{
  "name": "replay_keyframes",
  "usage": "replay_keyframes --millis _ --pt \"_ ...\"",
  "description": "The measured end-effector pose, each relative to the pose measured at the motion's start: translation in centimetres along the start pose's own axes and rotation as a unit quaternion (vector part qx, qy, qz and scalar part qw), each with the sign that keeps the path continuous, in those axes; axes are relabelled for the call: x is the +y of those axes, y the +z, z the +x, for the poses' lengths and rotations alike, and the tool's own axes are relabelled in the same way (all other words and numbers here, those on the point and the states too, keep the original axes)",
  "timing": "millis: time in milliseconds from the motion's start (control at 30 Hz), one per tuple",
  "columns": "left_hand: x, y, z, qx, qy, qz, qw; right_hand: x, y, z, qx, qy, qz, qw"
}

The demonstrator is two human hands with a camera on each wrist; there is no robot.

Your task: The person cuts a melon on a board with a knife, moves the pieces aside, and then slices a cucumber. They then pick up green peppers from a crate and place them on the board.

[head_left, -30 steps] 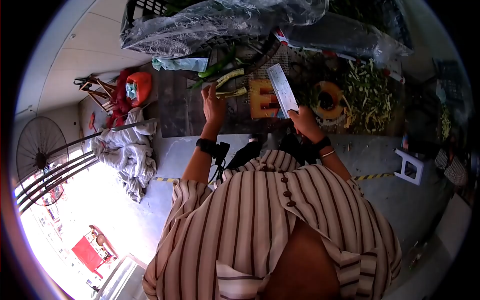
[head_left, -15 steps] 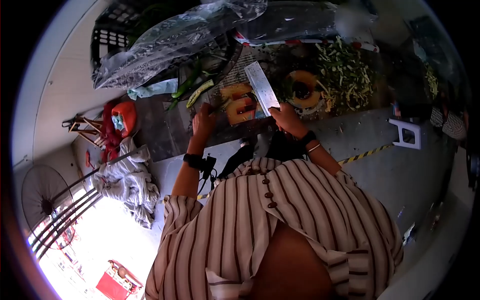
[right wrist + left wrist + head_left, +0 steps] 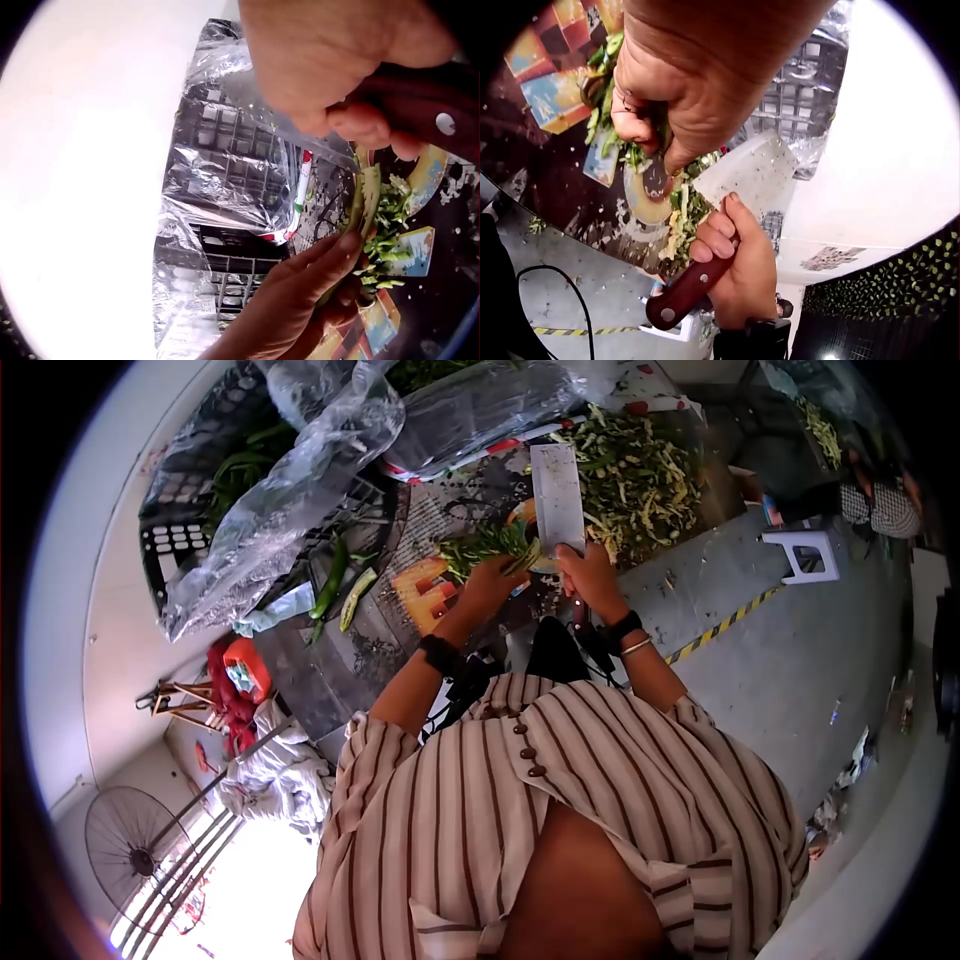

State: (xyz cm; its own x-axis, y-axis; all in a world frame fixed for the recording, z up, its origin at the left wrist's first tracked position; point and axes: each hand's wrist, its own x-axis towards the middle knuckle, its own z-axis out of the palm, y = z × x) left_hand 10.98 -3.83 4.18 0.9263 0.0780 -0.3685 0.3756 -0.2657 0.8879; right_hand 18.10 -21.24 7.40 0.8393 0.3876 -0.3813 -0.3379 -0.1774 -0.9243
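My right hand (image 3: 592,575) grips the dark red handle (image 3: 694,289) of a cleaver, its broad blade (image 3: 558,495) pointing away from me over the table. Close by on the left, my left hand (image 3: 488,588) pinches split green pepper pieces (image 3: 367,196), their cut ends right at the blade in the right wrist view. Chopped green pepper (image 3: 390,259) lies beside these fingers. A larger heap of chopped pepper (image 3: 640,480) spreads to the right of the blade. Farther left lie a whole green pepper (image 3: 330,578) and a pepper half (image 3: 356,600), pale inside up.
Black plastic crates (image 3: 170,545) with green peppers stand at the table's back, draped in clear plastic (image 3: 240,550). A pale blue-green wrapper (image 3: 275,608) lies at the left. On the floor to the right are a white stool (image 3: 805,557) and a striped tape line (image 3: 725,625).
My left hand has gone from the pepper halves at the left over to the cleaver, with pepper pieces in its fingers. One half stays behind. The head view has turned.
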Motion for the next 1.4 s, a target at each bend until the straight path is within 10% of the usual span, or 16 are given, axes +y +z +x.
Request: replay_keyframes --millis 600,767,1033,1400 --pt "0.5 2.8 3.6 -0.026 -0.051 0.092 0.994 2.7 -2.3 2.9 -0.057 0.033 -0.064 0.996" --pt "1.0 2.8 3.1 -0.009 -0.066 0.058 0.996 6.2 -4.1 5.8 0.070 -0.107 -0.257 0.958" --pt "2.1 0.4 -0.5 -0.020 -0.035 0.030 0.999 1.5 -5.1 5.1 0.076 -0.075 -0.162 0.981" --pt "-5.6 -8.0 -10.5 0.188 -0.019 0.127 0.974 0.5 0.1 2.9 0.009 0.008 -0.041 0.999"
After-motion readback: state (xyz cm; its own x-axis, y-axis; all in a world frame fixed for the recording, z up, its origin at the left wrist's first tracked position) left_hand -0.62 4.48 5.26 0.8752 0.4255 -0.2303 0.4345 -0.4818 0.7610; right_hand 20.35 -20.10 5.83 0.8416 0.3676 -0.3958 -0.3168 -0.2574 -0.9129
